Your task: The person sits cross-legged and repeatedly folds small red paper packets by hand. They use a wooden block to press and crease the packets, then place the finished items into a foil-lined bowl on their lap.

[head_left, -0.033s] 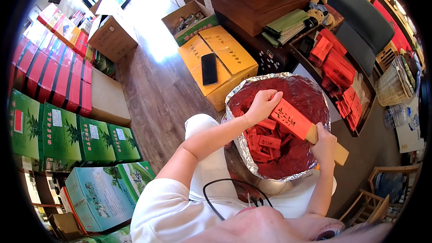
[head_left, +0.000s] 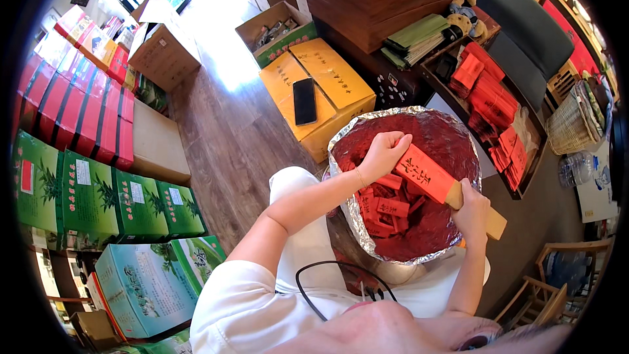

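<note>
My left hand (head_left: 383, 155) is closed in a pinch at the upper left end of a red paper envelope (head_left: 426, 174) with dark writing. The envelope sits around a flat wooden slat (head_left: 496, 225). My right hand (head_left: 471, 208) is wrapped round the slat just below the envelope's lower end, and the slat's bare end sticks out past it. Both hands are above a wide round tub (head_left: 345, 130) with a crumpled foil rim and a dark red inside. Several red paper packets (head_left: 392, 207) lie heaped in the tub, partly hidden by my left wrist and the envelope.
A dark tray (head_left: 529, 187) of red envelopes stands to the right. Ahead, a black phone (head_left: 304, 101) lies on a yellow carton (head_left: 327, 72), beside an open carton (head_left: 272, 29). Green boxes (head_left: 92, 190) and red boxes (head_left: 85, 105) are stacked left. A black cable (head_left: 321, 263) loops near my lap.
</note>
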A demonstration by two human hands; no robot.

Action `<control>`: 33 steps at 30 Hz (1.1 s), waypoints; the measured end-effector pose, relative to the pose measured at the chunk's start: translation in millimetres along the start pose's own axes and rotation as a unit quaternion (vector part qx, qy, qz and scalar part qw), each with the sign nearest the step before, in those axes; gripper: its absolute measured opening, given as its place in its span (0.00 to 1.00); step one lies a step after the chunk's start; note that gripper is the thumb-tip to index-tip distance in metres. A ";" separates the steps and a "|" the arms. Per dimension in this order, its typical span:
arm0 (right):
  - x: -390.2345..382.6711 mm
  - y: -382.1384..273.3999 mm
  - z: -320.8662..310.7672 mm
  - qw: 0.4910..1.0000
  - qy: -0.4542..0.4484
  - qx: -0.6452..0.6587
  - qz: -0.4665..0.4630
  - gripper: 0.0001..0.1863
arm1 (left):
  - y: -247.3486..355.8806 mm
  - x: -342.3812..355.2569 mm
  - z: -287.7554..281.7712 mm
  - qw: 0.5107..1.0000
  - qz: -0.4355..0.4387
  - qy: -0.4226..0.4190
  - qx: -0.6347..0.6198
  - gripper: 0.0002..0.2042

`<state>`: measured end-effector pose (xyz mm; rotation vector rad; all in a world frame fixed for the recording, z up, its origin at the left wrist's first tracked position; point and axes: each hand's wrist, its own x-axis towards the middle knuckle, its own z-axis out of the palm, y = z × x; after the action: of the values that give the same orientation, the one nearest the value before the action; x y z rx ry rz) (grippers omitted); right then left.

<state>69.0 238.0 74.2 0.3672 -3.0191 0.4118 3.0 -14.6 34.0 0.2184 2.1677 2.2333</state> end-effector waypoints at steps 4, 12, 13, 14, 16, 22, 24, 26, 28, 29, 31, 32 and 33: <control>1.1 0.0 2.9 0.999 0.005 0.018 0.028 0.22 | -7.7 2.0 4.1 1.000 0.012 0.000 0.006 0.18; -4.6 -9.9 3.6 1.000 0.011 0.005 0.021 0.23 | -2.6 1.1 -2.4 0.999 -0.042 -0.011 -0.031 0.17; -5.5 -11.7 2.2 1.000 0.011 0.005 0.005 0.23 | -3.9 0.6 -2.4 0.999 -0.031 -0.001 -0.038 0.17; -5.1 -10.8 2.5 1.000 0.017 0.005 0.000 0.23 | -6.0 0.9 -2.3 0.999 -0.026 0.001 -0.036 0.17; -2.2 -5.4 7.5 1.000 0.029 0.006 -0.009 0.23 | -9.8 0.2 -3.3 0.999 -0.019 0.005 -0.031 0.17; 0.5 0.3 2.4 0.998 0.060 -0.004 -0.010 0.23 | 7.1 5.1 -5.3 0.999 -0.034 0.006 0.032 0.17; 0.5 -8.3 2.1 0.998 0.054 -0.003 -0.011 0.23 | 1.3 3.4 -2.1 0.998 -0.027 0.046 0.027 0.14; 3.2 -1.3 6.2 0.999 0.042 -0.005 -0.010 0.24 | -1.5 4.5 -6.2 0.999 -0.044 0.016 0.021 0.13; 4.5 6.4 8.1 0.998 0.064 -0.005 -0.014 0.23 | 2.5 1.4 -3.5 0.997 -0.073 0.032 0.012 0.13; 3.4 5.1 6.0 0.998 0.057 -0.008 -0.015 0.23 | 10.1 2.2 -2.7 0.995 -0.081 0.046 -0.023 0.16; 3.8 1.3 -0.7 0.998 0.048 -0.008 -0.029 0.23 | 3.9 4.7 -1.0 0.995 -0.080 0.036 -0.049 0.17; 3.1 0.4 -0.9 0.999 0.042 -0.003 -0.021 0.23 | 2.0 6.5 2.6 0.996 -0.045 0.040 -0.062 0.18; 2.3 0.2 -0.5 0.999 0.035 0.002 -0.014 0.23 | 1.7 5.9 3.0 0.997 -0.059 0.032 -0.047 0.18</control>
<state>66.8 237.8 74.9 0.3871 -2.9411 0.4183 -2.4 -11.0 36.3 0.0166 2.0399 2.2991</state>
